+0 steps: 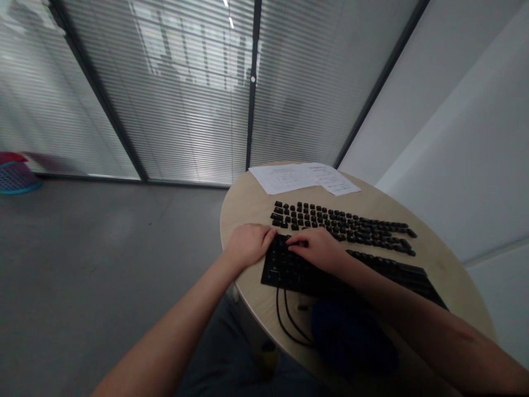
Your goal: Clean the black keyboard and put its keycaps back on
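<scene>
A black keyboard (pixel 289 270) lies on the round wooden table, its left part showing few raised keys and its right part bearing rows of keys. Loose black keycaps (pixel 330 219) are laid out in rows just beyond it. My left hand (pixel 249 244) rests at the keyboard's upper left corner, fingers together, thumb along the edge; whatever it may grip is hidden. My right hand (pixel 317 248) is over the left part of the keyboard, thumb and fingertips pinched close to its surface. Anything between those fingertips is too small to make out.
Printed papers (pixel 289 177) lie at the table's (pixel 243 207) far edge. A dark blue object (pixel 351 336) and a looped black cable (pixel 281 317) are near the front edge. A blue and red basket (pixel 19 175) stands on the floor at far left. Glass partitions with blinds rise behind.
</scene>
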Motion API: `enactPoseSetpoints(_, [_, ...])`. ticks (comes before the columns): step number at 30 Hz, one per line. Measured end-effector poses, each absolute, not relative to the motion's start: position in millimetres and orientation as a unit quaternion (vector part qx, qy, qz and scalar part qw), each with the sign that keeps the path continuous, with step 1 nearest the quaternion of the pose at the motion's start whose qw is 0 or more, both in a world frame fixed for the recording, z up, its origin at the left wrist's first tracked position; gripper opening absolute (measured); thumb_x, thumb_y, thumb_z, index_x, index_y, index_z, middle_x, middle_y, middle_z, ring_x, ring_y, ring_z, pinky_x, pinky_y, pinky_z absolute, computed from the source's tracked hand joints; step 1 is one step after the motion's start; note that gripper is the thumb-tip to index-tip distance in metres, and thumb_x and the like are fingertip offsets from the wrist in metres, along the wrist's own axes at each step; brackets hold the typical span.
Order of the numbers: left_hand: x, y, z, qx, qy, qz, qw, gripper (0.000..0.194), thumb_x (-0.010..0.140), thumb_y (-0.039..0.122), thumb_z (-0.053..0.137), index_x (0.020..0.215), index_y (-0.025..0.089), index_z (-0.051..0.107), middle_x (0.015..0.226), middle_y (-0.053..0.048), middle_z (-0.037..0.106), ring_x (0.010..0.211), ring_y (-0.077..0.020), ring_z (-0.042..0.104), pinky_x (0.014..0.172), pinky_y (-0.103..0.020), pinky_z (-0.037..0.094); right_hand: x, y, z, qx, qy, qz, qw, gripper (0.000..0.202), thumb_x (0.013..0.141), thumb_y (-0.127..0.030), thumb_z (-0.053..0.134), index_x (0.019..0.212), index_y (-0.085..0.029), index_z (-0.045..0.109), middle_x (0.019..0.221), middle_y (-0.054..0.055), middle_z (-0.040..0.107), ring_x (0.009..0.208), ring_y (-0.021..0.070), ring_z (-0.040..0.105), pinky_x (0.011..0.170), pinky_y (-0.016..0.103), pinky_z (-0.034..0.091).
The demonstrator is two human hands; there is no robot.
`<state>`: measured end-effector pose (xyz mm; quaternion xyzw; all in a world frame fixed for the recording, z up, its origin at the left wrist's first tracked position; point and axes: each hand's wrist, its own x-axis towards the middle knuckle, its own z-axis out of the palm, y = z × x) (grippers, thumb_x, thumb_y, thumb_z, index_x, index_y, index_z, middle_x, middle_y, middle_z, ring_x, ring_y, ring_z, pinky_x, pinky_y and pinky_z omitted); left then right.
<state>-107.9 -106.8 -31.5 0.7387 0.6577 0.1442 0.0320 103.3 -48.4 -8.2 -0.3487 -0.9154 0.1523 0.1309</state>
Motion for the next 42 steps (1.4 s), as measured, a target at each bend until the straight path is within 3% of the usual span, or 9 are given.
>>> enactPoseSetpoints(9, [-107,-106,-32,0.737,0.661,0.14,0.028,0.057,0.106,0.047,0.027,0.092,0.02,0.075,0.094,-0.012,0.077,0.089,-0.0283,0.07,0.076,-0.037,0.048,103,-49,-9,-0.317,-0.936,0.105,0.109,0.014,0.088,-0.023,0.072,0.096,-0.027,0.083,0.097,0.003,0.081,0.093,0.0223,0.072,0.087,0.033,0.05])
enactPoseSetpoints(18, [-108,-106,-35,0.741,0.655,0.147,0.023,0.057,0.106,0.048,0.027,0.092,0.021,0.075,0.092,-0.012,0.077,0.088,-0.0278,0.07,0.075,-0.036,0.047,99,-48,-6,-0.321,-0.937,0.088,0.105,0.008,0.086,-0.024,0.077,0.09,-0.026,0.083,0.093,0.004,0.075,0.091,0.0213,0.068,0.079,0.031,0.049])
enactPoseSetpoints(31, [-110,-106,-37,0.739,0.649,0.178,0.023,0.055,0.105,0.048,0.029,0.086,0.021,0.073,0.09,-0.012,0.077,0.085,-0.0277,0.07,0.074,-0.037,0.047,108,-57,-13,-0.365,-0.916,0.132,0.102,0.021,0.09,-0.031,0.069,0.105,-0.03,0.083,0.085,0.002,0.079,0.079,0.0199,0.07,0.071,0.029,0.047])
enactPoseSetpoints(38, [-112,-113,-34,0.758,0.613,0.222,0.015,0.038,0.103,0.04,0.038,0.094,0.021,0.069,0.091,-0.01,0.073,0.084,-0.026,0.068,0.074,-0.037,0.049,120,-54,-12,-0.343,-0.912,0.109,0.198,0.025,0.095,-0.026,0.061,0.111,-0.026,0.081,0.09,0.006,0.075,0.084,0.0196,0.067,0.077,0.03,0.048])
enactPoseSetpoints(42, [-114,-120,-33,0.793,0.558,0.244,0.018,0.03,0.096,0.024,0.045,0.111,0.023,0.071,0.101,-0.008,0.07,0.096,-0.0241,0.065,0.087,-0.038,0.051,129,-26,5,-0.374,-0.885,0.104,0.257,0.024,0.094,-0.026,0.061,0.108,-0.024,0.081,0.094,0.005,0.078,0.082,0.0196,0.068,0.077,0.03,0.049])
